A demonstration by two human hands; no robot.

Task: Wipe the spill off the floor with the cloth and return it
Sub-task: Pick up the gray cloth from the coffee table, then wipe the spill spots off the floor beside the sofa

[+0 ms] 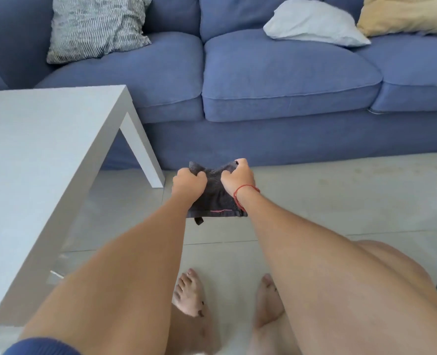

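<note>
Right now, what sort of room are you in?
Most likely a home living room: a blue sofa with loose cushions, a low white table beside it, and a pale tiled floor.

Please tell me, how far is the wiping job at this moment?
Done: the dark cloth is picked up. In hand: the left hand and right hand both grip it, held above the floor. No spill shows on the tiles, so whether wiping has happened is unclear. Left: returning the cloth.
</note>
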